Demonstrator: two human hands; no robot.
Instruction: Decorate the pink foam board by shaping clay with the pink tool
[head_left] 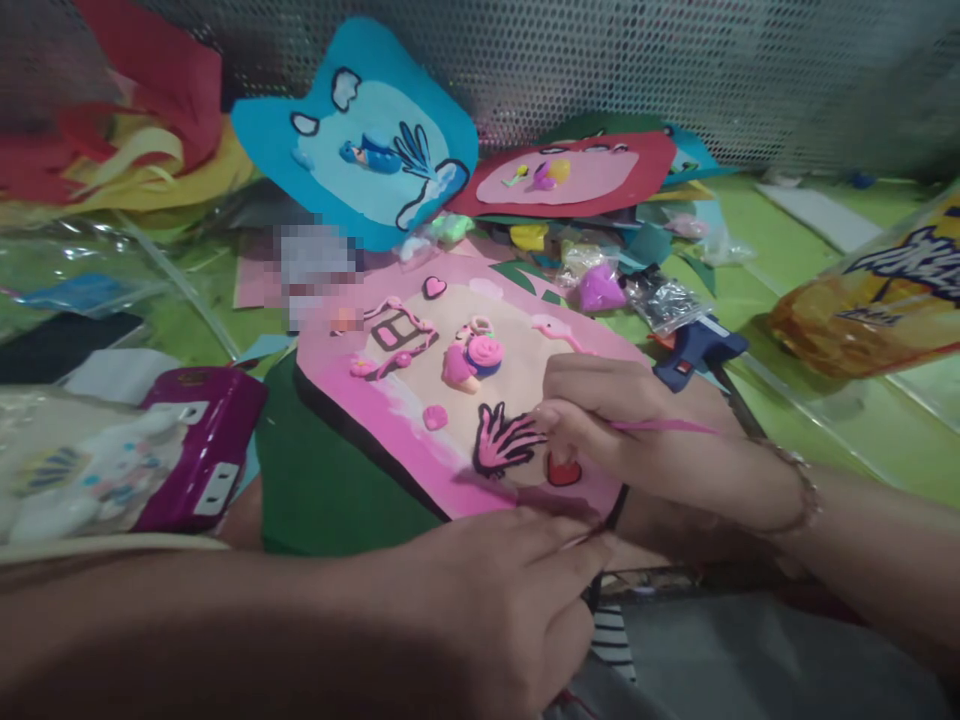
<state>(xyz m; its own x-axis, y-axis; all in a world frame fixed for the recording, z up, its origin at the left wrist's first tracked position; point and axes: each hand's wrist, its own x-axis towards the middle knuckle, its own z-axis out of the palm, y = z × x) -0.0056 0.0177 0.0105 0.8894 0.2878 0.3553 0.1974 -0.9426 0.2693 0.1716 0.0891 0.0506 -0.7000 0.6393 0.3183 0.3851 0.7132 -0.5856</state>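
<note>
A pink craft board with clay figures lies tilted in front of me. On it sit a pink clay pig, a window shape, hearts and a pink-and-black leaf shape. My right hand is closed around a thin pink tool, its tip beside the leaf shape. My left hand rests at the board's near edge, fingers curled and pressing on it; what is under the fingertips is hidden.
A blue felt board and a red one lean at the back. Clay bags, a blue glue gun, a yellow snack bag and a purple case surround the board on the green table.
</note>
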